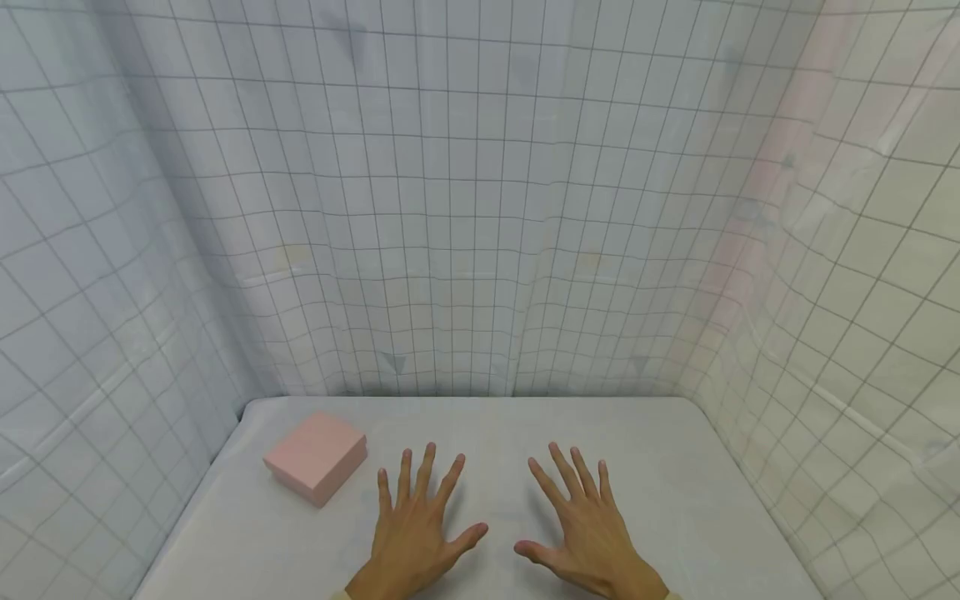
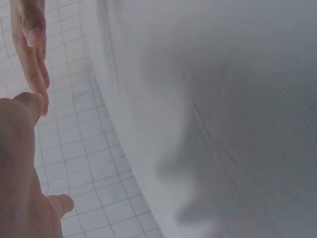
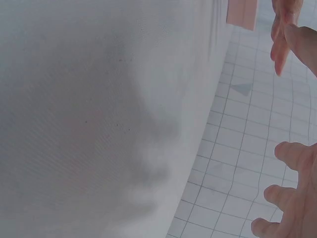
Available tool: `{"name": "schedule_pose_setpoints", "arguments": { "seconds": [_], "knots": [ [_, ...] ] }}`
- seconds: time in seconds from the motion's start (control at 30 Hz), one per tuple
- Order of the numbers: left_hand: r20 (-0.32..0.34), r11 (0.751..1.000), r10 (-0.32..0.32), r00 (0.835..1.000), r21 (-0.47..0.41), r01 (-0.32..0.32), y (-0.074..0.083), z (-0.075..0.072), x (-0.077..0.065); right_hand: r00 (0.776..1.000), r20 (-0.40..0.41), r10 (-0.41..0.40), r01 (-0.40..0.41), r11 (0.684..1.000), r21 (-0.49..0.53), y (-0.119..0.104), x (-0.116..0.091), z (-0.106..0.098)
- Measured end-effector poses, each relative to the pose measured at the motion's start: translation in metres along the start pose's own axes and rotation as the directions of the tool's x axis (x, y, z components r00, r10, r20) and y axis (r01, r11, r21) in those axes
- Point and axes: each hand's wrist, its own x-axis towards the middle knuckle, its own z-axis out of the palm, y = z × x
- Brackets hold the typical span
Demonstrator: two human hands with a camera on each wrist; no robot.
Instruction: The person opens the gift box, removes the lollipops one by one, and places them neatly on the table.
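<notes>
In the head view my left hand is spread palm down above the white table, its fingers straight and apart. My right hand mirrors it a short way to the right, also with fingers spread. Neither hand holds anything. A pink box lies on the table to the left of my left hand, apart from it. Part of that pink box shows at the top of the right wrist view. Both wrist views show a gap and soft hand shadows on the cloth below the hands.
A white cloth covers the table. White curtains with a dark grid hang behind the table and along both sides, close to its edges.
</notes>
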Motion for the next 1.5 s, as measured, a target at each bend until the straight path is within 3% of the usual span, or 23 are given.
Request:
{"name": "schedule_pose_setpoints", "arguments": {
  "seconds": [0.37, 0.83, 1.0, 1.27, 1.43, 1.5],
  "knots": [
    [-0.036, 0.999, -0.036, 0.999, 0.033, 0.037, -0.021, -0.003, 0.005, 0.998, -0.046, -0.043, 0.043, 0.999, 0.001, -0.004, 0.003, 0.000],
    [-0.125, 0.990, -0.108, 0.986, 0.077, 0.119, -0.077, -0.021, 0.011, 0.998, 0.000, -0.069, 0.068, 0.995, 0.072, -0.022, 0.012, 0.002],
    [-0.042, 0.979, -0.202, 0.978, 0.007, 0.203, -0.109, -0.031, 0.013, 0.994, 0.024, -0.108, 0.105, 0.989, 0.104, -0.033, 0.020, 0.004],
    [0.067, 0.943, -0.324, 0.944, -0.061, 0.328, -0.167, -0.048, 0.018, 0.983, 0.049, -0.176, 0.170, 0.980, 0.099, -0.050, 0.034, 0.004],
    [0.101, 0.918, -0.375, 0.922, -0.101, 0.384, -0.191, -0.051, 0.014, 0.972, 0.072, -0.222, 0.213, 0.970, 0.119, -0.060, 0.041, 0.006],
    [0.096, 0.917, -0.374, 0.922, -0.107, 0.383, -0.195, -0.050, 0.014, 0.968, 0.074, -0.240, 0.230, 0.966, 0.114, -0.064, 0.043, 0.007]
  ]
}}
